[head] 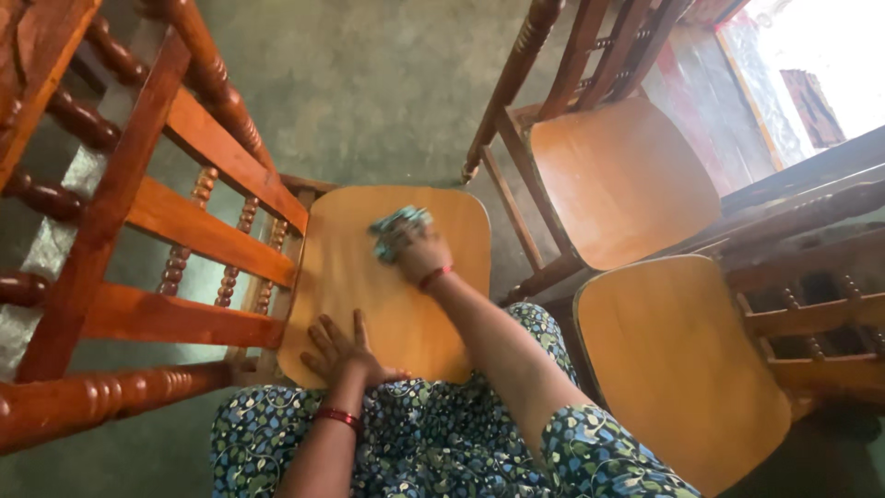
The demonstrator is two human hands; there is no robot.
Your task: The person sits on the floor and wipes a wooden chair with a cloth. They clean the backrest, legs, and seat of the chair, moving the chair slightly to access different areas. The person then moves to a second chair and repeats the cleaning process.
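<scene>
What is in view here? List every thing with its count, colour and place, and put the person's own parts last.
Wooden chairs: three, light tan seats on reddish-brown frames; one in the middle, one upper right, one lower right.
Chair back with turned spindles: one, reddish-brown, left side.
Cloth: one, blue-green, on the far part of the middle seat.
Floor: grey-green, behind the chairs.
Bangles: two, red; one on each wrist.
Patterned garment: one, blue and green floral, bottom middle.
Left hand: flat on the near edge of the middle seat.
Right hand: pressing the cloth on the seat.
</scene>
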